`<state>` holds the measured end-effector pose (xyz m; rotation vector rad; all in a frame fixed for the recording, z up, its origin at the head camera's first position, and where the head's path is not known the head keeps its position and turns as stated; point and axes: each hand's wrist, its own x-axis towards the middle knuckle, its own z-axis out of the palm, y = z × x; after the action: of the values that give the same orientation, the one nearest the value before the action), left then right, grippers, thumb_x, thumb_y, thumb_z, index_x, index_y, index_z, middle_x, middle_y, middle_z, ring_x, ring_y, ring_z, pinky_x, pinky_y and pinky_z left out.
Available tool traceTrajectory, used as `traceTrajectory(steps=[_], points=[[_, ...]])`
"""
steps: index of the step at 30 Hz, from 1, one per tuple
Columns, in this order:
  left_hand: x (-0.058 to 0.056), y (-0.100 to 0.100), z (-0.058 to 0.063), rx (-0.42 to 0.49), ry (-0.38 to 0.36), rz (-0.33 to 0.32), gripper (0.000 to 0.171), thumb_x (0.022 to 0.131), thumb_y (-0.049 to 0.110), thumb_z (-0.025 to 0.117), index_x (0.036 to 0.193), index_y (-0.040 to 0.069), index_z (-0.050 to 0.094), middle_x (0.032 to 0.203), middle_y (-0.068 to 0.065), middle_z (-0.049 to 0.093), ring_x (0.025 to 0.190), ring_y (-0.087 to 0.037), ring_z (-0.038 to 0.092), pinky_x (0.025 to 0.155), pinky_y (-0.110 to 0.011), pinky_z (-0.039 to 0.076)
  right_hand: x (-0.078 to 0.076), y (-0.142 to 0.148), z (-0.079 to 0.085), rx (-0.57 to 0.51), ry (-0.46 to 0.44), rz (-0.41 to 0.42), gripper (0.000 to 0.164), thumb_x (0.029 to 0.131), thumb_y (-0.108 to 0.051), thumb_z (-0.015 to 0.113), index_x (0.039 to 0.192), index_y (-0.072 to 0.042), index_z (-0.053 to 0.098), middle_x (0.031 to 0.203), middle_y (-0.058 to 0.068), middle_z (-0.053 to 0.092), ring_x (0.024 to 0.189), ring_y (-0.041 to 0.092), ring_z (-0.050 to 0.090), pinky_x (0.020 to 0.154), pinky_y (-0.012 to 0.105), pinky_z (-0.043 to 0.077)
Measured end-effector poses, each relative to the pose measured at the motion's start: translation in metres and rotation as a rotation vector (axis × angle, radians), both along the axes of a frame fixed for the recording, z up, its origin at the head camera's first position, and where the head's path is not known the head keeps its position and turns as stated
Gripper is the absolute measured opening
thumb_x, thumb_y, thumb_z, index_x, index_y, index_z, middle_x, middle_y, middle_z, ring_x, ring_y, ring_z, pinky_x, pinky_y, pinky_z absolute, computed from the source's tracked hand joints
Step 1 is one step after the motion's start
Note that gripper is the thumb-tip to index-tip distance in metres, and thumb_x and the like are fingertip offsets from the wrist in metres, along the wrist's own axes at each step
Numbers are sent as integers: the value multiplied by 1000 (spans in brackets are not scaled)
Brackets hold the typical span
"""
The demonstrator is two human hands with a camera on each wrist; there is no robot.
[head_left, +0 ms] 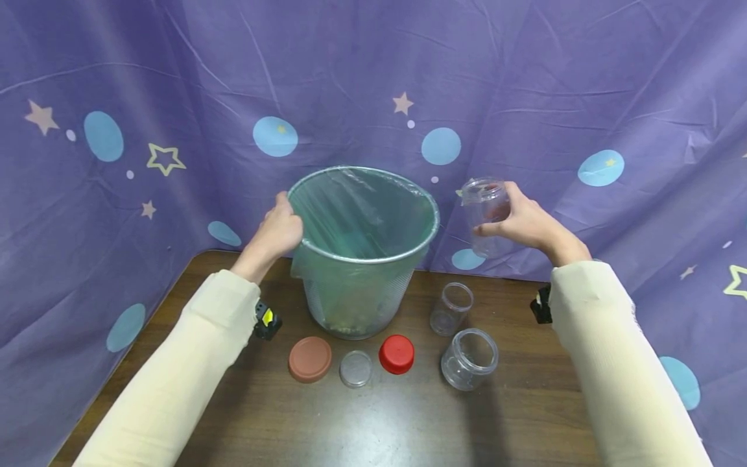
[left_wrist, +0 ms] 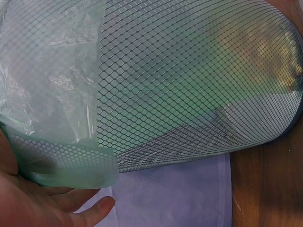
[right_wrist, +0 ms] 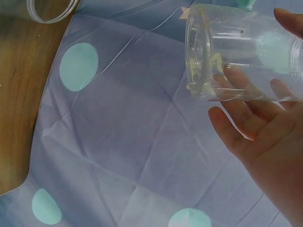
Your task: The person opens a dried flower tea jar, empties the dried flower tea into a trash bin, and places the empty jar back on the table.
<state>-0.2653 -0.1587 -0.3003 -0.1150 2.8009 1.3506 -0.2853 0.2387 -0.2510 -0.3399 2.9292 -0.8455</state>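
Observation:
A round mesh wastebasket (head_left: 318,301), lined with a thin green plastic bag (head_left: 379,275), stands on the table. My left hand (head_left: 274,227) grips its left rim. In the left wrist view, the bag's folded edge (left_wrist: 71,165) hangs over the mesh beside the fingers. To the right of the basket, my right hand (head_left: 528,224) holds a clear plastic jar (head_left: 480,211) in the air, thumb on the near side. This jar has no lid, and pale yellowish bits cling near one end (right_wrist: 203,71) in the right wrist view.
Two more clear jars, one slim (head_left: 446,318) and one wide (head_left: 463,373), stand lidless right of the basket. In front of it lie a brownish-pink lid (head_left: 310,359), a clear lid (head_left: 356,368) and a red lid (head_left: 397,354). A purple patterned curtain (head_left: 362,78) hangs behind the table.

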Motion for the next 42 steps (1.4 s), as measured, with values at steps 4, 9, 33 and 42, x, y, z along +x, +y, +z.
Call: traceTrajectory(steps=[4,9,33,42], points=[[0,0,0,4,-5,-4,74,94,9,27,157,6,-13,162,-27,12,149,-47,14,122,-60,12,0,7,-4,30,1,-13,71,83,-40,76,131,-7,36,115,15,62,107,29,60,90,41,46],[1,1,1,7,-15,0,75,94,8,28,156,7,-14,163,-27,10,149,-48,13,122,-61,11,-1,14,-9,42,-11,-32,71,82,-45,76,127,-5,38,115,15,63,107,31,59,90,43,47],[-1,1,1,-3,-4,-1,74,94,10,27,157,6,-13,163,-27,10,150,-48,13,122,-61,11,-1,49,-59,-6,-94,-100,88,84,-40,72,142,6,25,126,29,53,125,45,49,108,62,36],[1,0,-1,-6,2,2,74,94,11,27,157,7,-11,162,-28,12,149,-49,14,121,-62,11,4,56,-84,-61,-119,-143,96,85,-42,72,149,5,17,137,33,46,131,49,43,109,63,35]])
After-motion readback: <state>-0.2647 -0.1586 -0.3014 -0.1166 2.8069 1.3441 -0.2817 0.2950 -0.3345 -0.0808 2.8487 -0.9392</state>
